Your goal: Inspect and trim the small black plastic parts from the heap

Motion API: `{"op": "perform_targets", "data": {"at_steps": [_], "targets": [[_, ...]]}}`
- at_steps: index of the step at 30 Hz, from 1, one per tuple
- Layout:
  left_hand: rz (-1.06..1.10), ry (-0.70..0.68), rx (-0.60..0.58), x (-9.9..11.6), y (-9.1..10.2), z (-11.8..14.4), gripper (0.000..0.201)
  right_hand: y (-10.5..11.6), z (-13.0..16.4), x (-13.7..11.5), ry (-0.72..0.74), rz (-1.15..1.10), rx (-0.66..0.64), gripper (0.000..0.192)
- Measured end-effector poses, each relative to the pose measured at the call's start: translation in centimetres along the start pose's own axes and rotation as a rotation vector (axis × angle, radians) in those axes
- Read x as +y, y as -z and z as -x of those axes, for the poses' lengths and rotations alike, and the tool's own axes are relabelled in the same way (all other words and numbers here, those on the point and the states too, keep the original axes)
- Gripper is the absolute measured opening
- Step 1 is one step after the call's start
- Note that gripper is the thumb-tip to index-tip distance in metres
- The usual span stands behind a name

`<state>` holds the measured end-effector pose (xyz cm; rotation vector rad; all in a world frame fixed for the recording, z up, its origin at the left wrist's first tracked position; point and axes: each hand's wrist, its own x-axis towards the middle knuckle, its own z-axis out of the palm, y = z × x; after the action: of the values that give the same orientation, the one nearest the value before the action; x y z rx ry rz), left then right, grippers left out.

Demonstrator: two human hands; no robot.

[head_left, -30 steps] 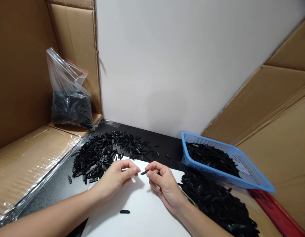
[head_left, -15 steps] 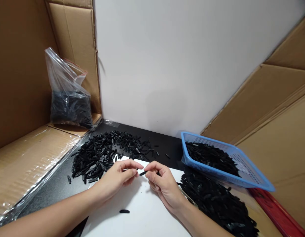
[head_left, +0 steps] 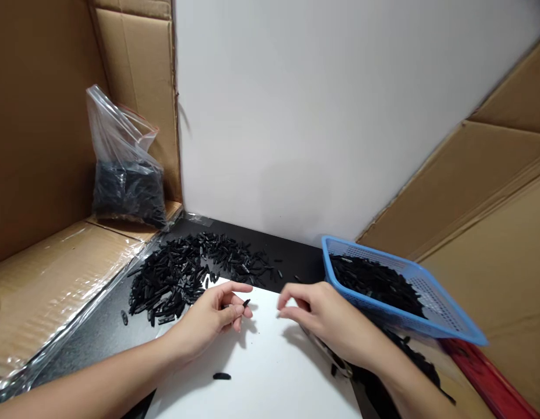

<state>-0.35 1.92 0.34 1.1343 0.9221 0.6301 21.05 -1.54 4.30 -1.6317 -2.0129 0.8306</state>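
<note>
My left hand [head_left: 215, 311] is over the white sheet [head_left: 252, 387], pinching a small, slender black piece [head_left: 246, 303] between thumb and fingers. Its kind cannot be made out. My right hand [head_left: 311, 305] hovers a short way to the right, slightly blurred. Its thumb and index finger are curved and apart, with nothing visible between them. One similar black piece [head_left: 221, 376] lies on the sheet below my left hand. Under my right wrist is a partly hidden metal object [head_left: 347, 370] with a rounded end, at the sheet's right edge.
A loose heap of black pieces [head_left: 165, 279] spreads behind and left of the sheet. At right stand a blue plastic basket [head_left: 453, 291] of black pieces and a red object [head_left: 483, 366]. A clear zip bag [head_left: 128, 186] leans on cardboard at left.
My right hand has moved right and slightly up, away from my left hand, and its fingers have parted. My left hand stays nearly in place, with the black piece now showing in its fingers.
</note>
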Motion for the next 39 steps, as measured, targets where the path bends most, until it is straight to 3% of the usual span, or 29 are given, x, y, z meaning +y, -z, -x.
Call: {"op": "perform_targets", "data": {"at_steps": [4,7,10,12,14,16,21,25,29,39], "targets": [[-0.017,-0.033,0.009,-0.3,0.0,0.0,0.039,3.5,2.2,1.4,-0.153,0.532,-0.039,0.025],[-0.044,-0.05,-0.001,-0.3,0.0,0.1,0.04,4.4,2.9,2.5,-0.241,0.64,-0.076,0.028],[-0.07,-0.058,-0.011,0.0,-0.1,0.3,0.039,4.0,2.5,1.9,-0.255,0.649,-0.043,0.033],[-0.093,-0.058,-0.012,0.2,-0.2,0.5,0.038,2.8,1.8,0.8,-0.157,0.506,0.04,0.027],[-0.112,-0.064,-0.022,0.3,-0.2,0.6,0.036,1.0,0.9,-0.2,-0.039,0.211,0.066,0.016],[-0.113,-0.082,-0.049,0.2,-0.1,0.6,0.035,-1.1,0.1,-0.7,0.031,-0.084,0.068,0.018],[-0.095,-0.082,-0.072,-0.1,0.1,0.3,0.035,-5.0,-1.4,0.3,0.021,-0.478,0.109,0.016],[-0.108,-0.095,0.031,-0.7,0.2,-0.2,0.034,-6.5,-1.9,1.7,-0.022,-0.678,0.18,0.023],[-0.027,-0.132,0.069,-1.1,0.3,-0.4,0.033,-7.5,-2.1,2.3,-0.067,-0.842,0.159,0.034],[0.014,-0.107,-0.004,-0.8,0.2,-0.8,0.033,-7.6,-2.1,2.3,-0.086,-0.934,0.147,0.04]]}}
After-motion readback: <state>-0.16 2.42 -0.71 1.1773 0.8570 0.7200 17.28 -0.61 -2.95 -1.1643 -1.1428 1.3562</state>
